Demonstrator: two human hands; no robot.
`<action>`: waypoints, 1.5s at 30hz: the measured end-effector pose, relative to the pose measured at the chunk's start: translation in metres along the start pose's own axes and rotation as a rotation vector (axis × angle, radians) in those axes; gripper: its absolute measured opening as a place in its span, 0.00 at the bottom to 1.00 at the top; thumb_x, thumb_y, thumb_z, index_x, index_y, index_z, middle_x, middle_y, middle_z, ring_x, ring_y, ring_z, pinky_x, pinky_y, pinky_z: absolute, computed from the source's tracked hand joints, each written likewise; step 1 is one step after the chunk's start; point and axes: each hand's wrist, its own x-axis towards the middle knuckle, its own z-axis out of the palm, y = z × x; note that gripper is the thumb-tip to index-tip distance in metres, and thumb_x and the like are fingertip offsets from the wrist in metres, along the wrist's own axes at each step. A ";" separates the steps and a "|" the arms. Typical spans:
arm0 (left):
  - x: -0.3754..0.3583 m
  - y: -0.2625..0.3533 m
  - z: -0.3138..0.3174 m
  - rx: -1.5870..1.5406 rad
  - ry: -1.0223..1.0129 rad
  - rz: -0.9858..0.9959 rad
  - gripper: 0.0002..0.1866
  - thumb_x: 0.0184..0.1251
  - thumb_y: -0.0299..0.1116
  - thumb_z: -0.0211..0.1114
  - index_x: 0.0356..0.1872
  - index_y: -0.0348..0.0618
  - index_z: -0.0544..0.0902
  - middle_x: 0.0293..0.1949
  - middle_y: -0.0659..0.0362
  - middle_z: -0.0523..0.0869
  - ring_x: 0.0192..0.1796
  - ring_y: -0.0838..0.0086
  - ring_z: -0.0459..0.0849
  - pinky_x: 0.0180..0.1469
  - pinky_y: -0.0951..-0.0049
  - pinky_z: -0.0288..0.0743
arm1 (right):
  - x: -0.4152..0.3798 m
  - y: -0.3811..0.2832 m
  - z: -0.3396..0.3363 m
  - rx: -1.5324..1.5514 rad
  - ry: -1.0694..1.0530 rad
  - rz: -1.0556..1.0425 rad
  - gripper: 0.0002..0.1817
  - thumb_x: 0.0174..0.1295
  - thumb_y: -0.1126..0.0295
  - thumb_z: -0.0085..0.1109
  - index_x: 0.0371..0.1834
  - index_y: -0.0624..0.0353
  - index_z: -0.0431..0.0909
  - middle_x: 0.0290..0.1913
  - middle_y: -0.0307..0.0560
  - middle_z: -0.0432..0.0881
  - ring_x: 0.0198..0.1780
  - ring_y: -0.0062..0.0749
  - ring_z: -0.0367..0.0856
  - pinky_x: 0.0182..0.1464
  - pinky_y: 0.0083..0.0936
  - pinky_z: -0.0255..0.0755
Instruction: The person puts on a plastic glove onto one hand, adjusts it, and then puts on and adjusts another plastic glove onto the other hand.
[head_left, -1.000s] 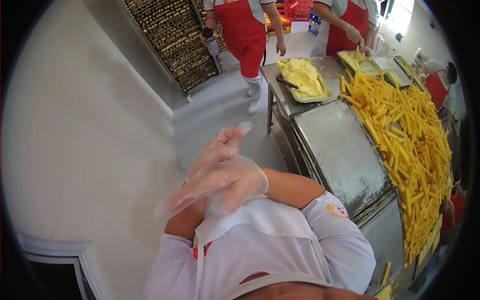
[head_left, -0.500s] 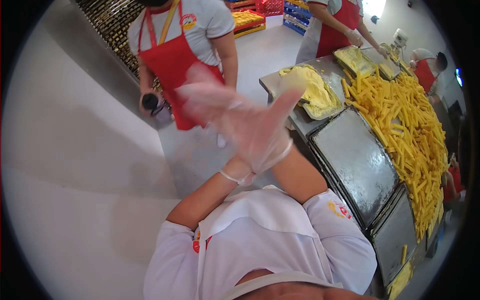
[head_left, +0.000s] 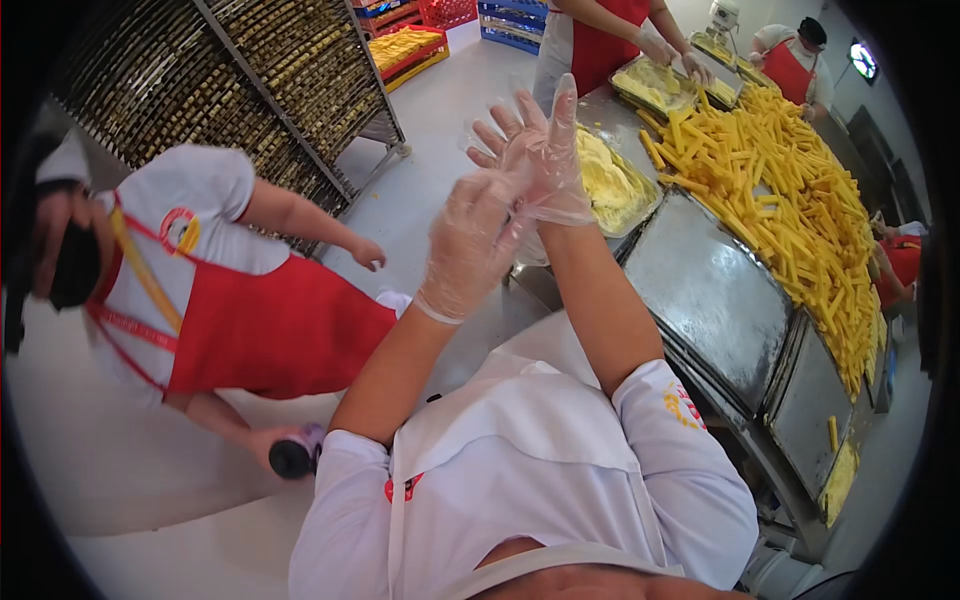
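Observation:
Both my hands wear clear plastic gloves and are raised in front of my chest. My right hand [head_left: 548, 170] is held up with its fingers spread, and the loose fingertips of its glove stick out past them. My left hand [head_left: 468, 240] is closed against the base of that palm, its fingers pinching the right hand's plastic glove [head_left: 562, 208]. Just behind my right hand is a tray of pale yellow creamy spread [head_left: 612, 185], partly hidden by it.
Dark metal trays [head_left: 705, 290] lie along the table at right, beside a big pile of yellow sticks [head_left: 790, 200]. A co-worker in a red apron [head_left: 270, 325] with a bottle [head_left: 295, 455] is close on my left. A loaded rack [head_left: 290, 90] stands behind; other co-workers are across the table.
My hands have moved up from a blurred crossing at the wrists, and the left now pinches the right glove. The co-worker with the bottle has come nearer on the left. My view has shifted.

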 end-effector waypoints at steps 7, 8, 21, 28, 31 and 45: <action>0.043 -0.032 0.041 -0.975 -0.006 -0.633 0.07 0.75 0.29 0.60 0.48 0.40 0.79 0.37 0.61 0.84 0.38 0.76 0.81 0.42 0.75 0.75 | 0.102 0.021 -0.067 0.587 -0.687 0.344 0.58 0.56 0.18 0.38 0.77 0.56 0.56 0.83 0.51 0.36 0.83 0.47 0.33 0.79 0.50 0.31; 0.049 -0.039 0.047 -1.085 0.006 -0.680 0.08 0.76 0.31 0.58 0.49 0.40 0.79 0.37 0.62 0.83 0.37 0.78 0.80 0.42 0.76 0.74 | 0.120 0.034 -0.078 0.855 -0.819 0.466 0.57 0.57 0.18 0.37 0.75 0.57 0.60 0.83 0.51 0.37 0.83 0.44 0.32 0.80 0.49 0.29; 0.111 -0.103 0.075 -0.705 -0.187 -0.327 0.07 0.77 0.28 0.56 0.46 0.36 0.79 0.34 0.59 0.84 0.34 0.76 0.81 0.40 0.75 0.75 | 0.165 -0.031 -0.042 -0.390 -0.372 0.128 0.56 0.63 0.22 0.32 0.81 0.58 0.48 0.82 0.56 0.43 0.82 0.47 0.36 0.80 0.43 0.31; 0.132 -0.183 0.070 -0.818 -0.358 -0.011 0.04 0.72 0.23 0.57 0.43 0.36 0.79 0.33 0.50 0.85 0.32 0.62 0.84 0.38 0.70 0.78 | 0.213 -0.014 -0.042 -0.175 -0.252 -0.117 0.46 0.63 0.49 0.66 0.78 0.52 0.50 0.70 0.52 0.66 0.68 0.47 0.72 0.67 0.38 0.68; 0.139 -0.220 0.066 -1.018 -0.440 0.042 0.06 0.68 0.19 0.59 0.44 0.36 0.79 0.33 0.51 0.85 0.32 0.61 0.85 0.38 0.68 0.79 | 0.238 0.004 -0.043 0.007 -0.075 -0.271 0.25 0.66 0.59 0.65 0.63 0.50 0.68 0.56 0.46 0.77 0.58 0.37 0.77 0.57 0.30 0.72; 0.165 -0.296 0.052 -1.113 -0.570 0.336 0.14 0.59 0.15 0.63 0.45 0.41 0.79 0.30 0.55 0.83 0.31 0.60 0.85 0.34 0.69 0.79 | 0.263 0.028 -0.016 0.034 0.337 -0.574 0.17 0.60 0.82 0.63 0.28 0.48 0.64 0.26 0.33 0.68 0.24 0.16 0.65 0.26 0.18 0.60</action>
